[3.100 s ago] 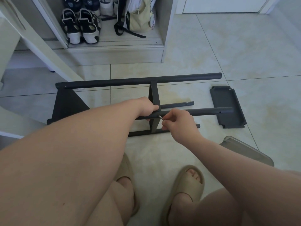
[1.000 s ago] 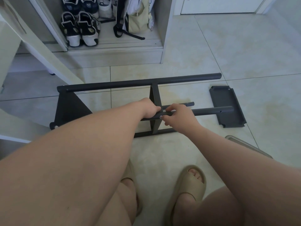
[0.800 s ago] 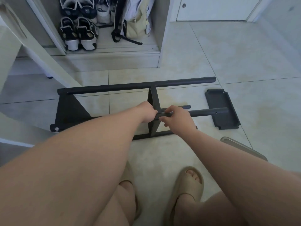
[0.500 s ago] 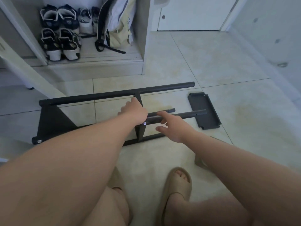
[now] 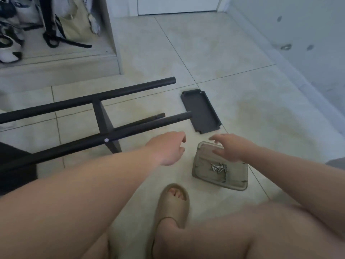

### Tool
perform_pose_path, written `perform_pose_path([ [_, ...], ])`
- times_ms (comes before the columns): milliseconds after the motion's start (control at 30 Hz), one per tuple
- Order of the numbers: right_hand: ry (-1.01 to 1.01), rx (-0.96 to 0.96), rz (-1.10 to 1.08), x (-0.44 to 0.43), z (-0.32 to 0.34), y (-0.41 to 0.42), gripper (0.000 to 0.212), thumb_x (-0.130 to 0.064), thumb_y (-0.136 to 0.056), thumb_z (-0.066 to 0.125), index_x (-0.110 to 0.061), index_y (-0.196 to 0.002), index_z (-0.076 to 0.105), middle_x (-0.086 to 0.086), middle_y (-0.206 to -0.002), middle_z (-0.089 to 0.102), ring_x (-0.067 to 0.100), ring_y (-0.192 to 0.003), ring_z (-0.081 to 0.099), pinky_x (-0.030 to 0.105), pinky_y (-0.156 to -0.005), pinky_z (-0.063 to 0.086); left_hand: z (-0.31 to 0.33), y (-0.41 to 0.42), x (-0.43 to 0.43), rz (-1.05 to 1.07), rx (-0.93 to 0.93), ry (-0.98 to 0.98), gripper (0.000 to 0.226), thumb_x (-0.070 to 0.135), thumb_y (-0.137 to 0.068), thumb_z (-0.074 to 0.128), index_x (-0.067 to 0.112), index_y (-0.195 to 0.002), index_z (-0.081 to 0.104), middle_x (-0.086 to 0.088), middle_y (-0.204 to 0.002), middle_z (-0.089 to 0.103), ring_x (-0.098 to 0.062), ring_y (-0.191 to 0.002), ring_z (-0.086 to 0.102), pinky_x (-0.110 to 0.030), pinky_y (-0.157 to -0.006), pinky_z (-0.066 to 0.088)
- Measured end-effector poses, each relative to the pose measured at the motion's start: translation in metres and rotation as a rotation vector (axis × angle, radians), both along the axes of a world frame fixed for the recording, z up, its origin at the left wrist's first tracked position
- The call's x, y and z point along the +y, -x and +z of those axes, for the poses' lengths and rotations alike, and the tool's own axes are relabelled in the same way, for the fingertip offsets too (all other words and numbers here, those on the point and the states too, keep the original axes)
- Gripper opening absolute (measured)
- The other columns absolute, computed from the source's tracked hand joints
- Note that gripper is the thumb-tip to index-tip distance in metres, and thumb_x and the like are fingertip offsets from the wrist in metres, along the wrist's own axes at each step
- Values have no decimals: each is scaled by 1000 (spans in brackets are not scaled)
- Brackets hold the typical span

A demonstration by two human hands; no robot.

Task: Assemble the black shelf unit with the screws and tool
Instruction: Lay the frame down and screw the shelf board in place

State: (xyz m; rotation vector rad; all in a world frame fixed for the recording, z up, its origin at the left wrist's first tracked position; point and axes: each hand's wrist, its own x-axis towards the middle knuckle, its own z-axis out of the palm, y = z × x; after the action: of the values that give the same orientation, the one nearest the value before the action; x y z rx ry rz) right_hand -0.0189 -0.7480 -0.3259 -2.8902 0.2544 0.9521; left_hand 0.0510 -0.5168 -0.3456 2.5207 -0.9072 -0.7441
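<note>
both hands empty: left hand (image 5: 169, 147) loosely curled; right hand (image 5: 230, 147) spread above screw tray (image 5: 235, 181)

Open shoe cabinet (image 5: 59, 71) on pale floor tiles (image 5: 214, 43). Inside it, black-and-white sneakers (image 5: 8, 51) and a cream bag (image 5: 74, 25). White door (image 5: 177, 4) just right of the cabinet; beige slide sandal (image 5: 172, 204) well in front.
</note>
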Motion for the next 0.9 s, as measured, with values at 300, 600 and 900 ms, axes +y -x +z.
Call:
perform_pose_path([
  [300,-108,216,-224,-61,-118,11,37,-32,-101,53,-25,-136,60,6,-133,63,27,-111,58,30,-87,45,-111,31,-72,249,544,-114,57,44,-99,54,15,-147,39,-10,-145,51,-29,-129,51,-36,-105,41],
  [600,-135,157,-400,-82,-211,49,39,-14,-95,50,-18,-133,59,15,-127,64,34,-115,60,33,-84,44,-165,56,-102,394,568,26,21,31,-95,59,20,-111,51,-5,-117,64,-24,-100,58,-31,-84,44],
  [900,-143,0,-362,-90,-246,62,25,-17,-95,63,-12,-120,60,13,-122,59,37,-110,58,40,-84,47,-167,55,-101,436,631,105,18,27,-97,62,20,-106,49,-1,-103,64,-26,-101,65,-34,-85,47],
])
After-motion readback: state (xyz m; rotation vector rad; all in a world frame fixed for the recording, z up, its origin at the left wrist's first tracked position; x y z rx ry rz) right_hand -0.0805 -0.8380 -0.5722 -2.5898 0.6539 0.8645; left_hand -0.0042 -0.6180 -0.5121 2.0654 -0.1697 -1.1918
